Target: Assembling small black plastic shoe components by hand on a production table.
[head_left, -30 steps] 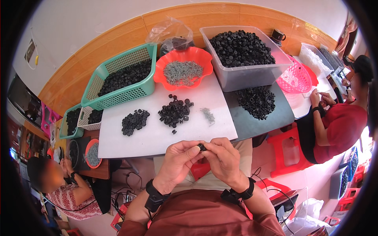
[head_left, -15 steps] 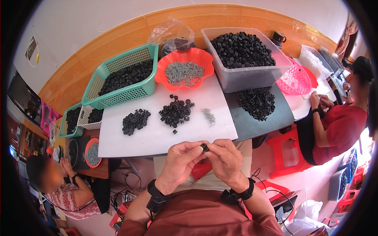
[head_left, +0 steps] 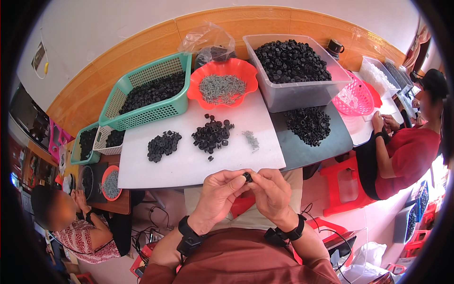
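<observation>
Just off the near edge of the white board (head_left: 189, 171), my left hand (head_left: 218, 196) and my right hand (head_left: 270, 191) meet, both closed. Between their fingertips they pinch a small black plastic part (head_left: 247, 177), mostly covered by the fingers. On the board lie a heap of flat black discs (head_left: 163, 146), a heap of black knob-like parts (head_left: 211, 135) and a little pile of grey screws (head_left: 250, 140). Behind them a red scalloped bowl (head_left: 196, 90) holds many more screws.
A green basket (head_left: 156, 116) and a clear tub (head_left: 302, 94) of black parts stand at the back, a plastic bag (head_left: 208, 40) between them. More black parts (head_left: 308, 125) lie on the dark table at right. Co-workers sit left (head_left: 87, 236) and right (head_left: 406, 151).
My hands stay together on the same black part, with only a tiny shift of the fingers. The piles on the board look unchanged.
</observation>
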`<state>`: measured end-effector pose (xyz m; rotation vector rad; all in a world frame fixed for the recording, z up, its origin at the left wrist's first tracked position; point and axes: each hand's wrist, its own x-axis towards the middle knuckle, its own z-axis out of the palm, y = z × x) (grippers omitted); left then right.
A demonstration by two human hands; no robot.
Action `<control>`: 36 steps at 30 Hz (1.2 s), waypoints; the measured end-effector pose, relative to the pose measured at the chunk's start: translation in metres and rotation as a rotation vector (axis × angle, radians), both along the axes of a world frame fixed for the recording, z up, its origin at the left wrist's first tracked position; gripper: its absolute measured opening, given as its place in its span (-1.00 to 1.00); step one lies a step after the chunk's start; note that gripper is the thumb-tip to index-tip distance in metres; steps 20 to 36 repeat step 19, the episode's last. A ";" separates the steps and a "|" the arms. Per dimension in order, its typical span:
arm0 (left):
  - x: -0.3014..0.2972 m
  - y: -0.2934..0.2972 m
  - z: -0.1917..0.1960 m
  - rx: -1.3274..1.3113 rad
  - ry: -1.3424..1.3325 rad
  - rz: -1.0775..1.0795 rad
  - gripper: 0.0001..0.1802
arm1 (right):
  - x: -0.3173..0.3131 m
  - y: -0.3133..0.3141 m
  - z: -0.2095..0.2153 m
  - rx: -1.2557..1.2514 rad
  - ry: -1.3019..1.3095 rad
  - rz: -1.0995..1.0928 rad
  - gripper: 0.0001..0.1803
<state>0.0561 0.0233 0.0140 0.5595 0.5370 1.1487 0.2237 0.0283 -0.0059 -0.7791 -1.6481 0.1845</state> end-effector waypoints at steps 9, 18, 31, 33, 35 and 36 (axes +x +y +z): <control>0.002 -0.001 -0.001 0.008 0.010 0.005 -0.84 | 0.001 -0.001 0.001 0.041 -0.015 -0.010 -0.58; 0.002 -0.001 -0.007 0.029 0.013 0.001 -0.83 | 0.000 -0.001 -0.004 0.051 -0.027 -0.032 -0.53; 0.002 -0.001 -0.008 0.041 0.008 0.002 -0.82 | 0.000 -0.001 -0.005 0.048 -0.022 -0.031 -0.52; 0.002 -0.001 -0.008 0.041 0.008 0.002 -0.82 | 0.000 -0.001 -0.005 0.048 -0.022 -0.031 -0.52; 0.002 -0.001 -0.008 0.041 0.008 0.002 -0.82 | 0.000 -0.001 -0.005 0.048 -0.022 -0.031 -0.52; 0.002 -0.001 -0.008 0.041 0.008 0.002 -0.82 | 0.000 -0.001 -0.005 0.048 -0.022 -0.031 -0.52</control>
